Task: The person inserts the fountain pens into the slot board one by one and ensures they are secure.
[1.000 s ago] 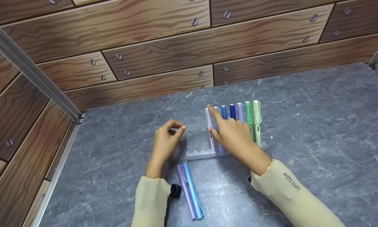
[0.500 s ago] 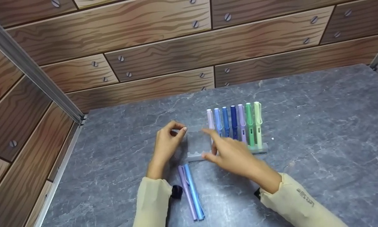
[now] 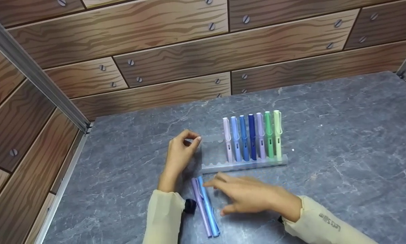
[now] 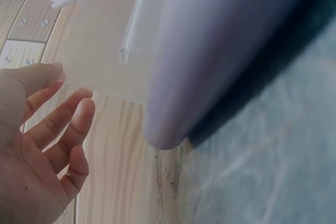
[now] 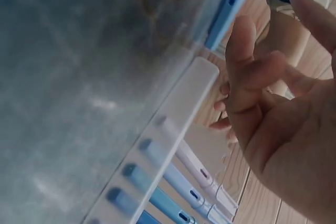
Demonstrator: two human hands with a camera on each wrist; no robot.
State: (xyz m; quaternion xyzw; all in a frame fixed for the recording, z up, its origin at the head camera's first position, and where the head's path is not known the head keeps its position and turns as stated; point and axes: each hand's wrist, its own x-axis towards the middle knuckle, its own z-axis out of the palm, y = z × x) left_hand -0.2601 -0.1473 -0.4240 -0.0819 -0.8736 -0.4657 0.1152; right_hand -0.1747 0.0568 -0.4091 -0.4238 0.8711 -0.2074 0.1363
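A clear plastic pen stand (image 3: 211,166) holds a row of several capped pens, pale pink to light green, leaning side by side; its left slots hold none. My left hand (image 3: 182,152) pinches the stand's left edge between thumb and fingertips, as the left wrist view shows at the clear sheet (image 4: 105,51). In front of the stand lie two pens, a purple pen (image 3: 201,210) and a blue pen (image 3: 209,211), side by side. My right hand (image 3: 248,195) hovers just right of the blue pen, fingers spread, holding nothing; the right wrist view also shows the blue pen (image 5: 231,9).
The grey marbled table (image 3: 341,142) extends on both sides of the stand. A wood-patterned wall (image 3: 175,51) rises behind, with a metal frame post (image 3: 37,71) at the left. A small white speck (image 3: 293,149) lies right of the stand.
My right hand has left the pale pink pen in the stand and moved down toward the two loose pens. The left hand stays at the stand's edge.
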